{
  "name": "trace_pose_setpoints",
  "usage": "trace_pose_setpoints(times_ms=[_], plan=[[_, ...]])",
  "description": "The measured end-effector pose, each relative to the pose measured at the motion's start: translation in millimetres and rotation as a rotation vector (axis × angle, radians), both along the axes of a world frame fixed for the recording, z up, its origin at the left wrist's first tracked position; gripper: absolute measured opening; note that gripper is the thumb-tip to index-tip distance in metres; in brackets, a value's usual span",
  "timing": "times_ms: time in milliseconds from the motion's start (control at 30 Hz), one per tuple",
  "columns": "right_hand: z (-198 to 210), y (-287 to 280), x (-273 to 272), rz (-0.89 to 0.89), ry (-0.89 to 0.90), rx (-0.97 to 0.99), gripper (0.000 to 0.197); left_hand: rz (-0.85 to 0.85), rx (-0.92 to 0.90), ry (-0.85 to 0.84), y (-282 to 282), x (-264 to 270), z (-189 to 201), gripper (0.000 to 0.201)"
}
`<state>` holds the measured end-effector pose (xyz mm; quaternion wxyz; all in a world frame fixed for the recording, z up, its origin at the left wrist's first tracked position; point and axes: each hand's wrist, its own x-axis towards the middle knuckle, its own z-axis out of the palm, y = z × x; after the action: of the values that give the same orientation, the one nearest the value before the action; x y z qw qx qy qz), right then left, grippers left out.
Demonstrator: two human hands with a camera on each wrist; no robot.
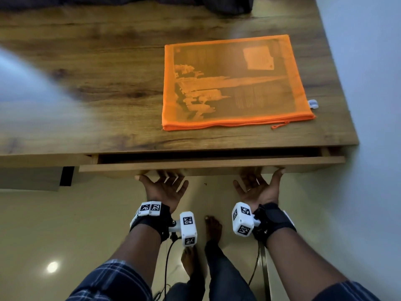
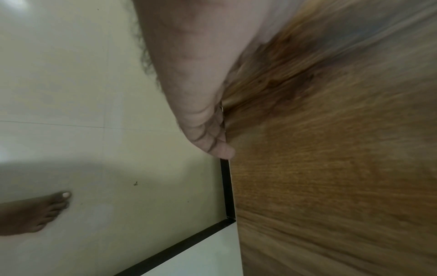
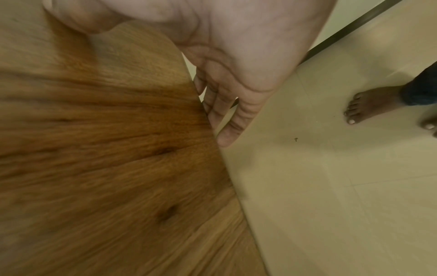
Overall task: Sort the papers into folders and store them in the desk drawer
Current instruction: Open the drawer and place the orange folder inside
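Observation:
An orange mesh zip folder (image 1: 232, 83) with printed papers inside lies flat on the right part of the wooden desk (image 1: 97, 72). Below the desk's front edge the drawer front (image 1: 206, 165) stands out a little, with a dark gap behind it. My left hand (image 1: 165, 185) and right hand (image 1: 258, 185) are palm-up under its lower edge. Each hand's fingers reach behind the panel and its thumb lies on the face. The wrist views show the left hand (image 2: 196, 93) and right hand (image 3: 236, 65) at the edge of the drawer front (image 2: 331, 168) (image 3: 106, 149). The drawer's inside is hidden.
A small white object (image 1: 313, 104) sits at the desk's right edge beside the folder. Dark cloth (image 1: 206, 3) lies at the desk's back. My bare feet (image 1: 213, 227) stand on the pale tiled floor (image 1: 65, 224) just below the drawer. A pale wall runs along the right.

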<state>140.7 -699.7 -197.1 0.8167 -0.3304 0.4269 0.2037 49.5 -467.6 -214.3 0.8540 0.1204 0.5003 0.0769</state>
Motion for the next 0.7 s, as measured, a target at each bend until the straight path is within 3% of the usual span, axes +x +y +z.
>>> trace_pose_setpoints(times_ms=[233,333,467,600,700], plan=[[4.8,-19.2,-76.8,-0.012,-0.034,-0.056,0.09,-0.033,-0.011,0.038,-24.2,-71.3,-1.6,0.084],[7.6,-25.5,-110.2,-0.027,-0.035,-0.09,0.083,-0.051,-0.02,0.075,-35.2,-102.3,-3.2,0.096],[13.9,-34.9,-148.3,-0.058,-0.006,-0.113,0.088,-0.081,-0.015,0.132,-46.6,-140.8,2.0,0.102],[16.1,-47.6,-175.5,-0.057,-0.005,-0.117,0.09,-0.091,-0.022,0.133,-56.9,-166.0,8.2,0.089],[15.0,-58.1,-192.0,-0.051,0.001,-0.119,0.09,-0.13,-0.033,0.134,-62.0,-185.3,4.3,0.102]])
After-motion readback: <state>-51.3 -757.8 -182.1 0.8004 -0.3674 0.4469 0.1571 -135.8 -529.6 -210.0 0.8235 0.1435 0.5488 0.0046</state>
